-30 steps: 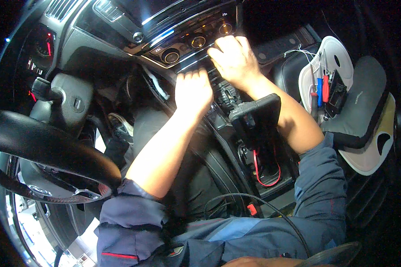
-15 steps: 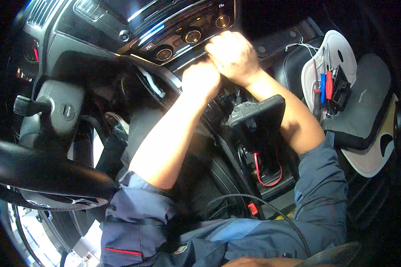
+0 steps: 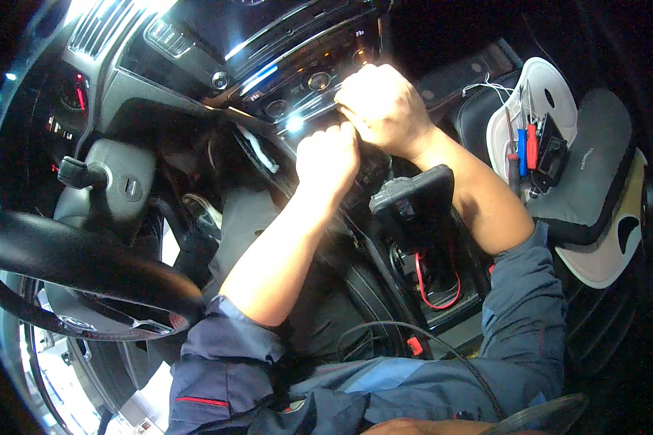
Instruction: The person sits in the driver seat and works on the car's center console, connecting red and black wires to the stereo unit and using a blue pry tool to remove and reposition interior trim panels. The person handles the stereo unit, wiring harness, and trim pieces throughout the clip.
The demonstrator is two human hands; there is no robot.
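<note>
My left hand [image 3: 328,156] is curled at the lower edge of the climate control panel [image 3: 297,101], knuckles up. My right hand [image 3: 381,109] is closed just right of and above it, against that same trim; what either grips is hidden. A dark opening [image 3: 370,170] in the centre console shows partly below them. A bulky black object [image 3: 413,196], which I cannot identify, stands between my forearms, with a red cable [image 3: 439,301] looped beneath it.
The steering wheel [image 3: 87,246] and column stalk [image 3: 76,172] are at left. On the right seat lie a pale board [image 3: 511,109], screwdrivers with red and blue handles [image 3: 531,145], a black part [image 3: 555,148] and a dark padded pouch [image 3: 598,159]. A black cable [image 3: 442,341] arches over my lap.
My left hand has moved right, up close to my right hand, then slightly down again. My right hand stays at the panel's lower edge, with its fingers slightly shifted.
</note>
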